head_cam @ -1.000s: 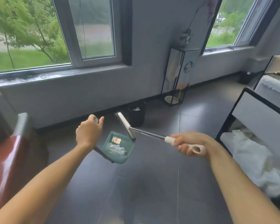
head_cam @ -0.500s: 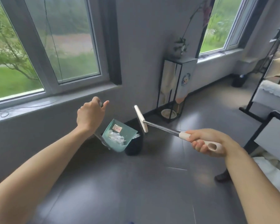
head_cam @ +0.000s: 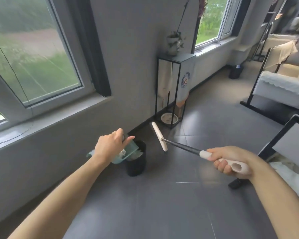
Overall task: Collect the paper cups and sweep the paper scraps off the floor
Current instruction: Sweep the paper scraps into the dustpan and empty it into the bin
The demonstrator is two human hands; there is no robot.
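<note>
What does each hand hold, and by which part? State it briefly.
Left hand: the teal dustpan, grip on its handle. Right hand: the broom, grip on its cream handle end.

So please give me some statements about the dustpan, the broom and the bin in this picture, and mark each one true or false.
1. The left hand holds the teal dustpan tipped over the black bin. True.
2. The right hand is empty. False: it grips the cream handle of the broom.
3. White paper scraps show in the dustpan. True.
4. The broom's head rests on the floor. False: it hangs in the air, right of the bin.
5. The bin stands under the metal plant stand. False: it stands by the wall, left of the stand.
</note>
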